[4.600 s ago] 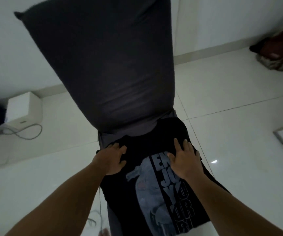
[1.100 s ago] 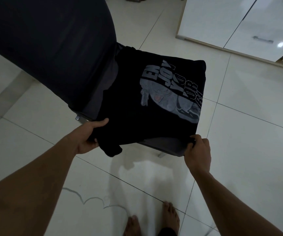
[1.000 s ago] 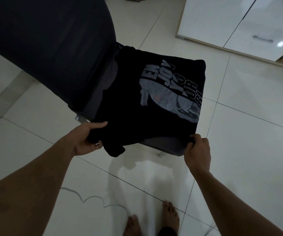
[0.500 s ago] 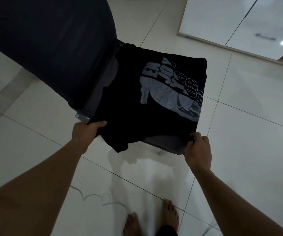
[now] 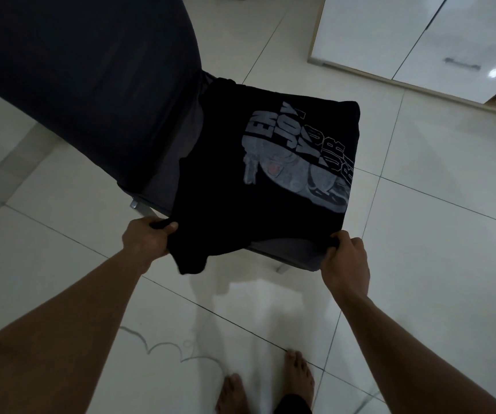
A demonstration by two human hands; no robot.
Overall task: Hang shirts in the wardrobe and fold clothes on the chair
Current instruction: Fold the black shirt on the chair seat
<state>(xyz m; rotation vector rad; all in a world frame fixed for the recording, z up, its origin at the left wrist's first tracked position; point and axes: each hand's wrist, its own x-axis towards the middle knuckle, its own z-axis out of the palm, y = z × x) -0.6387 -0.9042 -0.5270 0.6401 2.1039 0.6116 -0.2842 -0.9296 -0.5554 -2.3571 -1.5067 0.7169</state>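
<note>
Gripping both near corners of the black printed T-shirt point(image 5: 255, 198), one per hand. The shirt lies print-up on the chair point(image 5: 166, 177) seat at frame centre, up-frame of both hands. The dark-covered chair back fills the upper left.

- Left hand point(image 5: 151, 239): fingers curled round the near-left corner, thumb on top of the cloth. A loose flap, probably a sleeve, hangs off the seat edge just right of it.
- Right hand point(image 5: 345, 259): pinching the near-right corner at the front corner of the seat, fingers closed on the fabric.
- Key relation: the held edge runs roughly left-right across the frame between the two hands. The rest of the shirt extends away from them toward the top of the frame. Both hands sit about equally near, so neither leads.

Judgement: mid-fold. The likely next move is lifting this edge and carrying it up-frame over the print to halve the panel. The hanging flap needs tucking in first, or it will bunch inside the fold.

Wardrobe point(image 5: 420, 34): white doors shut, upper right, well apart from the chair. Bare feet point(image 5: 299, 375) on the tiled floor point(image 5: 435, 234), bottom centre.
</note>
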